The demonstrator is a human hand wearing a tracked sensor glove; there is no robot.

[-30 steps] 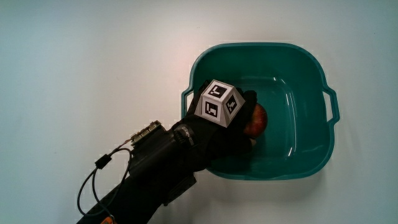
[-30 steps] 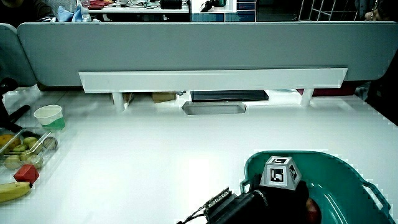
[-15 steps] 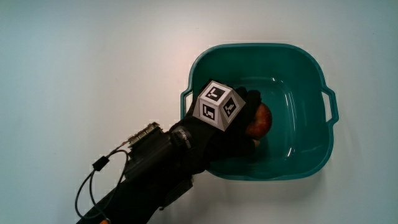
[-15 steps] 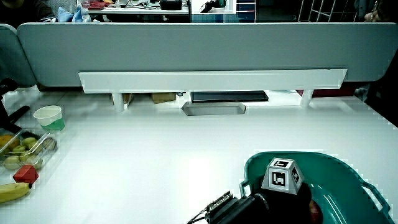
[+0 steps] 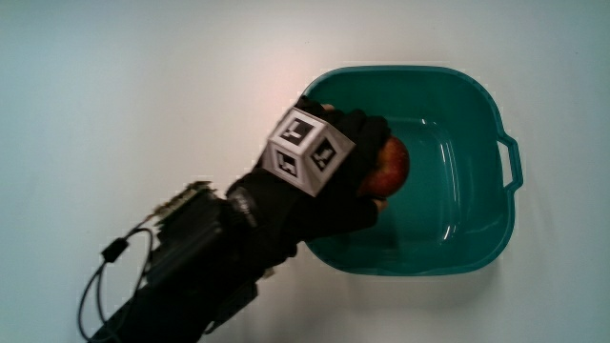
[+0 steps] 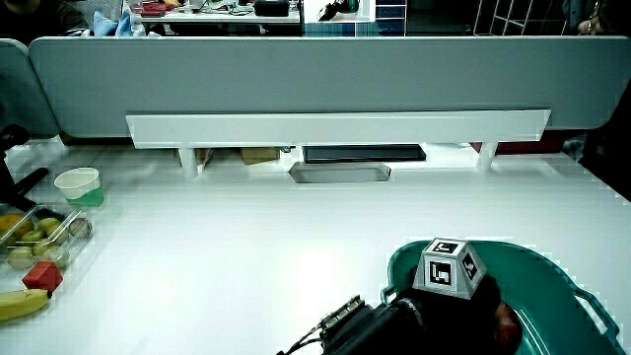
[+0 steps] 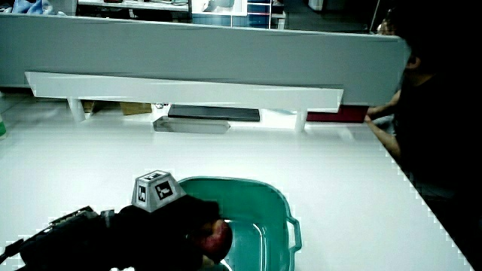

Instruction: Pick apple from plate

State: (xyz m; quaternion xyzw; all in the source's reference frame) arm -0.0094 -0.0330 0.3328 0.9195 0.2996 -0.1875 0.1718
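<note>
The hand (image 5: 329,176) was over the near rim of the teal basin (image 5: 477,238), with its fingers wrapped around the red apple (image 5: 389,164) and holding it. In the main view the apple showed past the fingertips, over the inside of the basin; whether it was touching the floor of the basin could not be told from that view. The patterned cube (image 5: 303,152) sat on the back of the hand, and the black forearm (image 5: 191,272) ran from the hand toward the person, across the white table (image 5: 143,86).

In both side views the hand (image 6: 454,316) (image 7: 177,226) was low over the basin (image 6: 552,276) (image 7: 263,196), at the part of it nearer to the person, and a small patch of the apple (image 6: 505,318) (image 7: 218,237) showed red beside the glove. The cube (image 6: 449,266) (image 7: 156,188) stood above the glove in each.

In a side view a white cup (image 6: 79,185) stood near the table's edge, well apart from the basin. Nearer to the person than the cup lay a clear tray of fruit (image 6: 39,235), then a small red block (image 6: 36,277) and a banana (image 6: 20,303). A low grey partition (image 6: 315,84) closed the table, farther from the person than everything else on it.
</note>
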